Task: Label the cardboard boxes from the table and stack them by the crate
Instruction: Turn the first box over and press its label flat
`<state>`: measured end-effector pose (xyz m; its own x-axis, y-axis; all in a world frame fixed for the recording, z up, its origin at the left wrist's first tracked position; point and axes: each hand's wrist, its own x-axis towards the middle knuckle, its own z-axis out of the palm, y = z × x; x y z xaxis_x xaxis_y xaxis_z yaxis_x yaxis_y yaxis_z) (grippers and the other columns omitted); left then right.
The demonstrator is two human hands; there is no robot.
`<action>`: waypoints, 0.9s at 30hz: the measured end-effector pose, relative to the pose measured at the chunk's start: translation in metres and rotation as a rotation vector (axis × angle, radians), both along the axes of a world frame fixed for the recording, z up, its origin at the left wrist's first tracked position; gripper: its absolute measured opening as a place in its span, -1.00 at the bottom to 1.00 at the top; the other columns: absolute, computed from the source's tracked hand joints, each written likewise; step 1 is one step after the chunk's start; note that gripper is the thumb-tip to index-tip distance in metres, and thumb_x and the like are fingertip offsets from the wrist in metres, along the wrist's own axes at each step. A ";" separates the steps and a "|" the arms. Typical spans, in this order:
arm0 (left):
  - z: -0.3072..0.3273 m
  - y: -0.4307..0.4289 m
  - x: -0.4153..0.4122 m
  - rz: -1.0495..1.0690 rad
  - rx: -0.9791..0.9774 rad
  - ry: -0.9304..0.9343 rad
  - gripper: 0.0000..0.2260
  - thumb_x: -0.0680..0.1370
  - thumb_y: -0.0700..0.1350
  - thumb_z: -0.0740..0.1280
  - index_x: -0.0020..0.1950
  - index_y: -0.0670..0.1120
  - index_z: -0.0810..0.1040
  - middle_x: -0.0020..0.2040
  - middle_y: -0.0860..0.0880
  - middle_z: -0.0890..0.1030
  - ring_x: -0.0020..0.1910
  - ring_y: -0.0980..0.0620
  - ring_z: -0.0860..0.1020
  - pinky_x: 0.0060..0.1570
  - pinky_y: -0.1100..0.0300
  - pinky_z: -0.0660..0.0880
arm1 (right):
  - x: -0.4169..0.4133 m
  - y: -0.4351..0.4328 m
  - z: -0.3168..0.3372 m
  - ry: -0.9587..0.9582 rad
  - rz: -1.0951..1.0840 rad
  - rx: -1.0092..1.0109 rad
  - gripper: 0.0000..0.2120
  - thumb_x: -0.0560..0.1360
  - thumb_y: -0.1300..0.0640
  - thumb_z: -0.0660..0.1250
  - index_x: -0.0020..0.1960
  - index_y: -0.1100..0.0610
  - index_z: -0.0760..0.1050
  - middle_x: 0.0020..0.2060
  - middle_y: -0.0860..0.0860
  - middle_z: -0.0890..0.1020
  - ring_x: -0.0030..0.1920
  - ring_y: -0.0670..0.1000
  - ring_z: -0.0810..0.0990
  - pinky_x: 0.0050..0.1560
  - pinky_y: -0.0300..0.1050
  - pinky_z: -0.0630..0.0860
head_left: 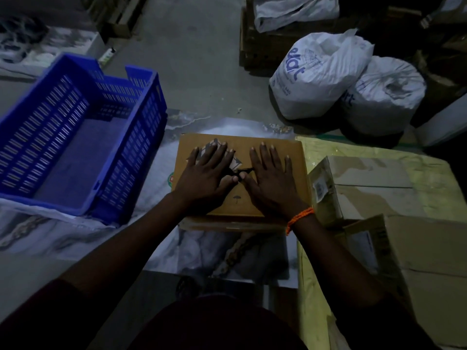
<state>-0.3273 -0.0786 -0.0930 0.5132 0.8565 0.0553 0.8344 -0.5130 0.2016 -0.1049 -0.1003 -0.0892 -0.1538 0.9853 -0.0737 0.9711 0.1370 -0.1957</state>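
A brown cardboard box [283,150] lies flat in the middle of the view, just right of the blue crate [75,137]. My left hand [207,175] presses flat on a pale label [235,161] on the box's top, fingers spread and straight. Beside it my right hand [273,178] also lies flat on the box top, with an orange thread band on the wrist. The two thumbs touch at a dark mark in the middle. Most of the label is hidden under my left hand. Another box edge shows under the front of the brown box.
Two more cardboard boxes [364,185] [417,261] sit on a yellow-covered table [328,152] at the right. Two tied white sacks [318,74] [384,97] stand on the floor beyond. A dark wooden crate [262,46] with a bag is at the back. The blue crate holds nothing.
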 end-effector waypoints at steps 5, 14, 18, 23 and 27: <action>-0.002 0.000 0.001 0.009 -0.007 0.017 -0.35 0.67 0.31 -0.08 0.68 -0.01 0.03 0.68 -0.02 -0.06 0.65 -0.02 -0.14 0.56 -0.14 -0.18 | -0.003 -0.003 -0.004 0.027 -0.009 0.020 -0.29 0.64 -0.35 -0.15 0.69 -0.06 -0.11 0.69 0.02 -0.07 0.67 0.09 -0.15 0.60 0.30 -0.20; 0.004 -0.006 -0.007 0.073 -0.079 0.032 -0.30 0.61 0.37 -0.21 0.68 0.06 -0.10 0.68 0.00 -0.17 0.65 -0.03 -0.17 0.54 -0.26 -0.25 | 0.012 -0.006 0.002 0.048 -0.003 -0.004 -0.23 0.58 -0.40 -0.24 0.70 -0.05 -0.07 0.69 0.01 -0.06 0.67 0.07 -0.13 0.60 0.28 -0.19; -0.003 -0.015 -0.029 0.141 -0.100 0.047 -0.31 0.59 0.38 -0.25 0.67 0.11 -0.10 0.68 0.01 -0.16 0.65 -0.02 -0.19 0.53 -0.31 -0.25 | 0.034 -0.018 -0.004 -0.001 -0.088 0.014 -0.22 0.56 -0.43 -0.25 0.69 -0.09 -0.09 0.69 -0.02 -0.08 0.67 0.07 -0.14 0.57 0.28 -0.20; -0.008 -0.020 -0.031 0.158 -0.059 -0.006 -0.35 0.63 0.35 -0.19 0.67 0.10 -0.02 0.68 0.01 -0.09 0.65 -0.02 -0.13 0.55 -0.30 -0.08 | 0.036 -0.026 -0.011 0.016 -0.117 0.041 -0.26 0.60 -0.42 -0.18 0.69 -0.12 -0.12 0.69 -0.05 -0.12 0.67 0.04 -0.18 0.57 0.32 -0.21; -0.012 -0.019 -0.031 0.162 -0.054 -0.031 -0.36 0.64 0.33 -0.11 0.67 0.10 0.01 0.68 0.01 -0.09 0.65 -0.03 -0.15 0.55 -0.28 -0.03 | 0.034 -0.028 -0.011 0.043 -0.137 0.063 -0.25 0.61 -0.41 -0.10 0.69 -0.09 -0.05 0.69 -0.03 -0.08 0.67 0.05 -0.14 0.57 0.32 -0.14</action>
<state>-0.3587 -0.0979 -0.1046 0.3666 0.9301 0.0207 0.8985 -0.3597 0.2518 -0.0706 -0.1278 -0.1005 -0.0197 0.9998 -0.0072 0.9724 0.0174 -0.2327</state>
